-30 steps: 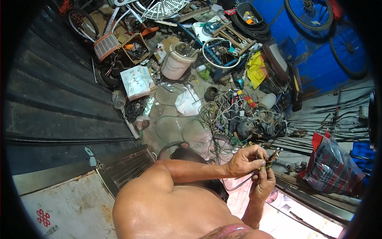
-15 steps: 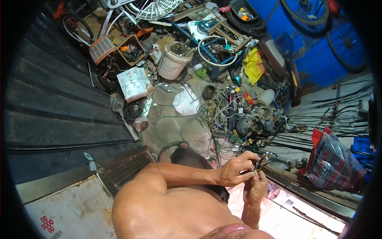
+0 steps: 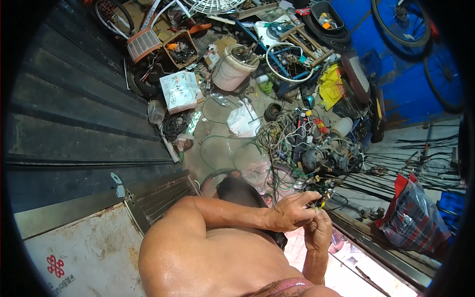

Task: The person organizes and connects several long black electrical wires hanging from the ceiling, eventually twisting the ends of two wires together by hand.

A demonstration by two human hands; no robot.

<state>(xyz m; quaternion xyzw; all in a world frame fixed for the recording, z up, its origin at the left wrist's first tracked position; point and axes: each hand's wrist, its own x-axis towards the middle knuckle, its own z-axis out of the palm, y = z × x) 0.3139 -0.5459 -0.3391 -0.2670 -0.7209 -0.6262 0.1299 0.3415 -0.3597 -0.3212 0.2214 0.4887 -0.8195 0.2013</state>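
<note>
Out in front of my body, toward the right, my two hands meet around a small part (image 3: 325, 197) with dark, shiny metal and yellow bits; its kind is too small to make out. My left hand (image 3: 293, 212) comes in from the left with its thumb and fingers pinched at the part. Just below and to the right, my right hand (image 3: 318, 230) is raised with bent fingers pressed up to the same spot. A thin dark loop, like a wire, curves out beside the part. The fingertips partly hide what they grip.
Tangled cables (image 3: 269, 136) and motor-like parts (image 3: 321, 156) lie on the floor ahead. Beyond are a white bucket (image 3: 230, 72), a carton (image 3: 179, 93) and a wheel rim (image 3: 269, 59). A plaid bag (image 3: 415, 215) stands at right. Dark corrugated metal (image 3: 84, 114) walls the left.
The whole view has shifted, with the floor clutter moving rightward in the picture. Both hands stay together at the small part, and more yellow shows on it now.
</note>
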